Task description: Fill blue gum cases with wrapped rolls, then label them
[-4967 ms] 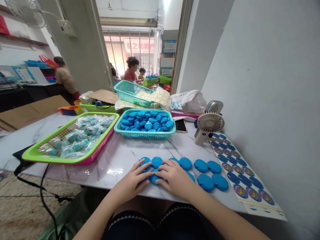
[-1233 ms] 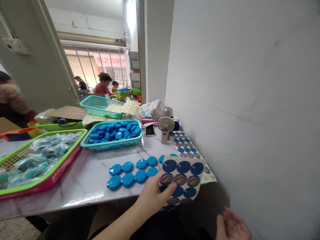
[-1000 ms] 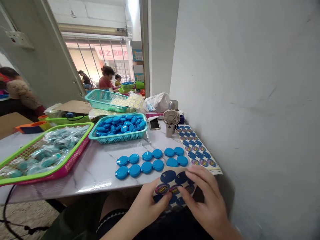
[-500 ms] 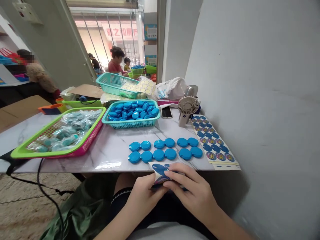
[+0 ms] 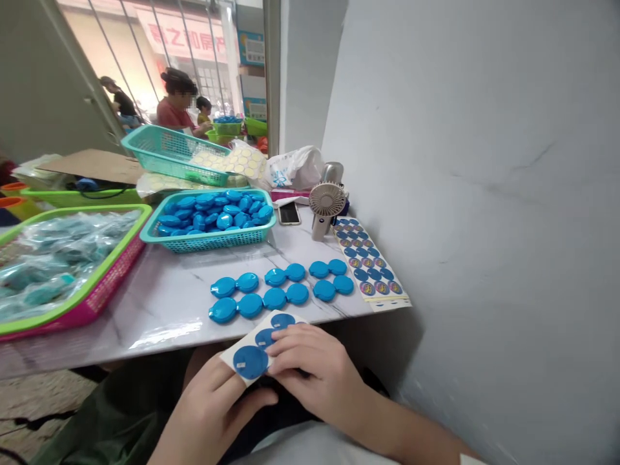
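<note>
A small sheet of round blue stickers (image 5: 250, 361) is held over my lap, at the table's front edge. My left hand (image 5: 213, 397) grips it from below and behind, with the thumb apart in front. My right hand (image 5: 314, 368) has its fingertips pressed on the sheet's right part, covering some stickers. Just beyond lie two rows of opened blue round cases (image 5: 250, 305), joined in pairs, on the marbled table (image 5: 179, 284). A stack of sticker sheets (image 5: 372, 263) with blue and patterned circles lies at the table's right side.
A turquoise basket (image 5: 208, 242) holds blue cases; a green-and-pink basket (image 5: 104, 284) holds bagged items. Behind them are a phone (image 5: 289, 214), a small fan (image 5: 327, 203), a plastic bag (image 5: 298, 169) and another turquoise basket (image 5: 169, 155). A wall borders the right. People are outside the window.
The view has turned right, so the table's things appear further left. The sheet in my hands is now flatter, showing more blue stickers, and my left thumb has come away from its face.
</note>
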Tool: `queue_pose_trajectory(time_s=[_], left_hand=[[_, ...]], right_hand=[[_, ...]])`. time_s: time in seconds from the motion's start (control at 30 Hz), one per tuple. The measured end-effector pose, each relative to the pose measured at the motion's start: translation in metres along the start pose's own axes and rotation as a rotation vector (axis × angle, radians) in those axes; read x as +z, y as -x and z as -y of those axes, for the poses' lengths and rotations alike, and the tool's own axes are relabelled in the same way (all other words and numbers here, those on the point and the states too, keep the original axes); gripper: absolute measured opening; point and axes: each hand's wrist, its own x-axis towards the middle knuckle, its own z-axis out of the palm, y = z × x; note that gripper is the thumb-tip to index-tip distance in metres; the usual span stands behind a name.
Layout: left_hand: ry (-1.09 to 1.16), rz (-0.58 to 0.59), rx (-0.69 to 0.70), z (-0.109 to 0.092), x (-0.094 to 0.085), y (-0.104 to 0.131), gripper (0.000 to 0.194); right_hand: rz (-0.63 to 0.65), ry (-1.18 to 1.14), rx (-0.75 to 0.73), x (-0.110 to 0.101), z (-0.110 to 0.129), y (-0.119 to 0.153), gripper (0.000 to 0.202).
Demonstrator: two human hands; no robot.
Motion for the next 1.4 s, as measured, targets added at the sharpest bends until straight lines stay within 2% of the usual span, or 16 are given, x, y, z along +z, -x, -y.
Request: queue_pose_trajectory(time_s=[0.07,0.2,0.4,0.67,0.83,0.93,1.03,1.13,1.17,1.27,1.3,1.4], left_hand=[[0.011,0.018,-0.032,0.002,-0.007,0.004,0.030],[0.077,-0.076,-0.172,-0.004,-0.014,0.003,0.023],[0.193,-0.189,-0.290,-0.010,-0.016,-0.001,0.015],[0.338,-0.191,-0.443,-0.009,-0.021,0.008,0.021],[0.349,-0.220,-0.557,-0.005,-0.025,0.012,0.026],[0.337,-0.205,-0.646,0.004,-0.030,0.019,0.028],[0.343,-0.212,-0.708,0.010,-0.037,0.025,0.029],[0.386,-0.240,-0.758,0.008,-0.041,0.024,0.029],[0.409,-0.253,-0.785,0.006,-0.042,0.023,0.029],[0.497,-0.277,-0.864,0.000,-0.042,0.018,0.031],[0.527,-0.276,-0.880,-0.001,-0.041,0.017,0.031],[0.566,-0.274,-0.901,0.001,-0.041,0.018,0.034]], right_hand=[[0.019,0.005,-0.002,0.003,-0.001,0.001,0.018],[0.018,0.045,0.041,0.010,-0.002,0.001,0.010],[0.027,0.173,-0.111,0.017,0.001,-0.003,0.013],[0.092,0.214,-0.214,0.021,0.003,-0.004,0.021],[0.134,0.227,-0.258,0.029,0.005,-0.009,0.021],[0.175,0.157,-0.262,0.028,0.009,-0.015,0.024],[0.241,-0.011,-0.220,0.019,0.009,-0.022,0.026],[0.226,-0.127,-0.212,0.012,0.000,-0.029,0.015],[0.213,-0.148,-0.214,0.011,-0.005,-0.031,0.022],[0.239,-0.136,-0.205,0.016,-0.019,-0.035,0.076],[0.266,-0.131,-0.202,0.020,-0.023,-0.035,0.087],[0.315,-0.205,-0.180,0.030,-0.030,-0.034,0.097]])
